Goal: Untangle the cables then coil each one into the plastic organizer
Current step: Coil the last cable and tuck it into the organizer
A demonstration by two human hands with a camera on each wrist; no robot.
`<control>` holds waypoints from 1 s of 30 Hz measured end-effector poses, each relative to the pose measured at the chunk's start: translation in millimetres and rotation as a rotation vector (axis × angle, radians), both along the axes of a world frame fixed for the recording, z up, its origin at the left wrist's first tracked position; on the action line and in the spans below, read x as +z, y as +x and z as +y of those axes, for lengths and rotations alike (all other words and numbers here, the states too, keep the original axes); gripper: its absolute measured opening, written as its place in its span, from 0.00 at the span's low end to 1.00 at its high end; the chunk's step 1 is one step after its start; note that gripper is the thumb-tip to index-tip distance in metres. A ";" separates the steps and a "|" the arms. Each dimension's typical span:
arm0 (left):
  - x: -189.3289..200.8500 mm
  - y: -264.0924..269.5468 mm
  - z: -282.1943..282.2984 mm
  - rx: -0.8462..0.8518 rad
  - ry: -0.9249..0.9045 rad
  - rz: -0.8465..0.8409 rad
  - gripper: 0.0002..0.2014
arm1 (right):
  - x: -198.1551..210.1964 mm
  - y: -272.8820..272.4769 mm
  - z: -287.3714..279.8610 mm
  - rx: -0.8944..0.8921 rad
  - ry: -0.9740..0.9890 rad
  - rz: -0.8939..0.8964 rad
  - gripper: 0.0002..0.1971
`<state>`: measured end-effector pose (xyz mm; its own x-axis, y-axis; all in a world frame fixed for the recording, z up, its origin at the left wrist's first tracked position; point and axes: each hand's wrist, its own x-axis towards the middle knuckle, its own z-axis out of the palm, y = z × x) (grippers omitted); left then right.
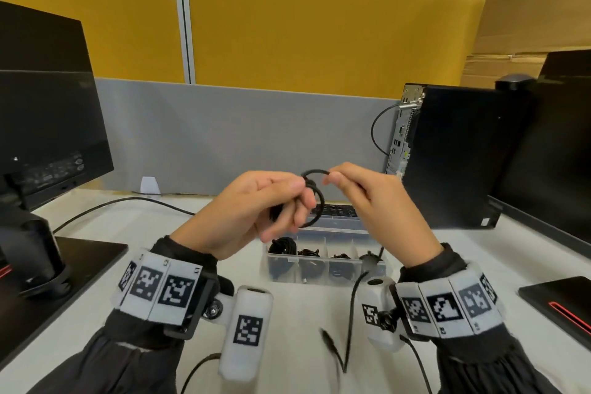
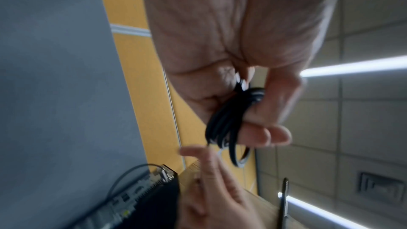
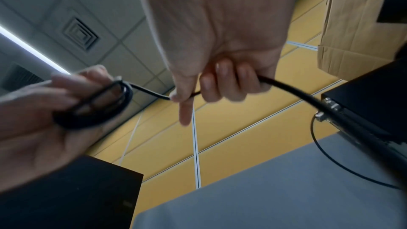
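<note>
Item: black cable (image 1: 315, 198), mid-coil, held above organizer (image 1: 323, 261). L hand (image 1: 252, 211) grips loops round fingers; R hand (image 1: 367, 195) pinches free run. Next, prob.: wrap tail, drop coil into 1 compartment

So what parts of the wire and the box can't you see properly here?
- Coiled cable: head view, the left hand covers part of it.
- Cable's path under the right hand: head view, hidden by the palm.
- Plastic organizer: head view, both hands block its far side; contents too dark to count.
- Plug end: blurred.
</note>
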<state>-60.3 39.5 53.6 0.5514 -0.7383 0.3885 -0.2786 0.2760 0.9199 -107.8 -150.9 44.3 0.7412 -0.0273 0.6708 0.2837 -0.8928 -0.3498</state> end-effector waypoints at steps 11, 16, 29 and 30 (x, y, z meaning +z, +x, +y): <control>-3.9 14.3 -14.0 0.366 -0.405 0.090 0.15 | -5.8 -5.3 36.3 0.392 -0.097 0.473 0.15; -21.2 29.7 -15.7 0.610 -0.046 -0.240 0.13 | 2.9 -15.1 35.5 0.377 -0.097 0.376 0.11; -13.4 31.1 11.2 0.687 0.488 -0.732 0.25 | 14.3 -18.2 12.8 0.191 0.033 0.178 0.09; -12.9 33.2 13.4 0.718 0.494 -0.755 0.26 | 13.5 -17.3 12.0 0.193 0.038 0.188 0.09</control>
<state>-27.2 52.9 40.7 0.6559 -0.5118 0.5548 -0.7514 -0.5128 0.4152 -125.1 -138.9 57.8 0.8465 0.1040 0.5222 0.3743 -0.8137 -0.4447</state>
